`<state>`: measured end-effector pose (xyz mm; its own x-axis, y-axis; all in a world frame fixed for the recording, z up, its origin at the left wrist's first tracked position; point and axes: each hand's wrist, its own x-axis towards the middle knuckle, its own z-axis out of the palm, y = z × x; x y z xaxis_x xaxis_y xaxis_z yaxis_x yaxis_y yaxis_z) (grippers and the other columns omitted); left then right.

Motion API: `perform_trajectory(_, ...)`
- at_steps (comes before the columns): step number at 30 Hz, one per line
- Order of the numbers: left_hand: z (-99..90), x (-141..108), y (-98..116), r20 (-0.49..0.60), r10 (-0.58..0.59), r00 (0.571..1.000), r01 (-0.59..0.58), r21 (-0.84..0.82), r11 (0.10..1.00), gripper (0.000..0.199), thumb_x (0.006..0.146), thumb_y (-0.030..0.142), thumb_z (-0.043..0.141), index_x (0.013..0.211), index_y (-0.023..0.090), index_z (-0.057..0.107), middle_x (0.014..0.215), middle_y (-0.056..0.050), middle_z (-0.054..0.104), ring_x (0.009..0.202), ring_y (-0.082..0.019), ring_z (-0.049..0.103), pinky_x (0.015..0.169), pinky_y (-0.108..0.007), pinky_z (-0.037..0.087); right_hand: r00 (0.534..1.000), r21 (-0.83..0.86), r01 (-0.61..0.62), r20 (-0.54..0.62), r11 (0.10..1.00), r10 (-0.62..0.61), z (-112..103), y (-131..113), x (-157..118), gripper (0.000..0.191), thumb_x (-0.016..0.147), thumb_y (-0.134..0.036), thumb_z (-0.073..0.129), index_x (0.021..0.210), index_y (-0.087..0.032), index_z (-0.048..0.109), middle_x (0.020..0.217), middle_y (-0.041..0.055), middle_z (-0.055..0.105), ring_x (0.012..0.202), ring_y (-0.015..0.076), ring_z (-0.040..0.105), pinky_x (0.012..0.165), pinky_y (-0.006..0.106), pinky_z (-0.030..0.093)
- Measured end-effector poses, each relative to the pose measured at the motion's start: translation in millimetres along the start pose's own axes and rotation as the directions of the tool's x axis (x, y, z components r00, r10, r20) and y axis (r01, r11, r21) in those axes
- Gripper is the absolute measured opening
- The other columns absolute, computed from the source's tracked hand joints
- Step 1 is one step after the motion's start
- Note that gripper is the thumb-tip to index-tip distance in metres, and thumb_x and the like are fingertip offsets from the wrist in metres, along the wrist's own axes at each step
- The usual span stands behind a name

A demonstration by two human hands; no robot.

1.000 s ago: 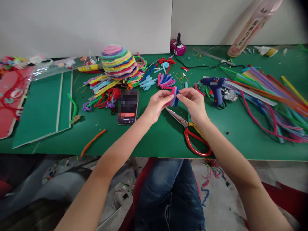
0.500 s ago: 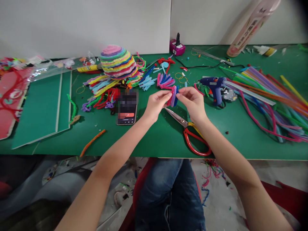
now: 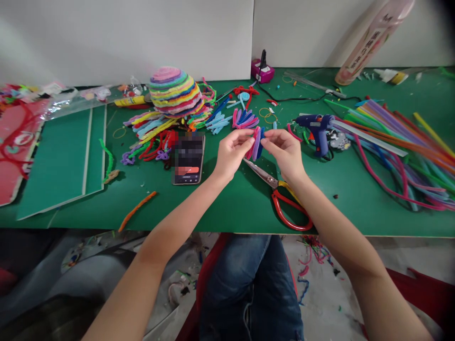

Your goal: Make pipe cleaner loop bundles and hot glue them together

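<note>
Between my two hands is a small bundle of folded pipe cleaners [image 3: 257,144] in pink, purple and blue. The thumb and fingers of my left hand [image 3: 233,150] pinch its left side. My right hand [image 3: 284,148] pinches the blue strands on its right side. Just beyond lies a similar pink, purple and blue pipe cleaner fan [image 3: 245,119]. Scissors [image 3: 275,183] with red and yellow handles rest on the table below the hands, blades slightly under the bundle. A phone [image 3: 188,161] lies left of my left hand.
A striped pipe cleaner dome [image 3: 174,92] stands at the back left. To the right are a blue glue gun [image 3: 319,130] and many loose pipe cleaners [image 3: 401,147]. A pink bottle [image 3: 373,42] leans against the wall. Green boards [image 3: 64,156] lie at the left of the green table [image 3: 213,208].
Both hands stay in nearly the same place, still pinching the bundle. The bundle's lower ends have shifted very slightly; everything else on the table is unmoved.
</note>
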<state>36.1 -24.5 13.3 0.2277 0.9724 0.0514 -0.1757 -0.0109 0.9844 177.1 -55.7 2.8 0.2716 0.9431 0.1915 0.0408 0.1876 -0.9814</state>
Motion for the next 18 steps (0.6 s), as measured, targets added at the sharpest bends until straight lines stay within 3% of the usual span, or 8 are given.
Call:
perform_trajectory(6,-3.0,2.1,-4.8,0.036,0.142,0.989,-0.144,0.07,0.987,0.016,0.077,0.028,0.071,0.092,0.024,0.071,0.096,-0.003,0.072,0.092,-0.016,0.066,0.08,-0.027,0.051,1.0,0.03,-0.015,-0.015,0.999,0.015,0.4,-1.8,-0.3,0.025,0.068,-0.042,0.076,0.085,-0.027,0.065,0.083,-0.0014,0.067,0.075,0.0145,0.06,0.072,0.032,0.051)
perform_trajectory(18,-2.5,1.4,-4.8,0.029,0.238,0.971,-0.24,0.152,0.959,0.015,0.078,0.026,0.07,0.093,0.023,0.073,0.098,-0.003,0.072,0.092,-0.017,0.066,0.082,-0.028,0.05,0.999,0.012,0.024,0.029,1.0,-0.024,0.3,0.8,-0.1,0.023,0.071,-0.041,0.074,0.087,-0.028,0.064,0.079,-0.0021,0.063,0.073,0.0141,0.059,0.07,0.032,0.048)
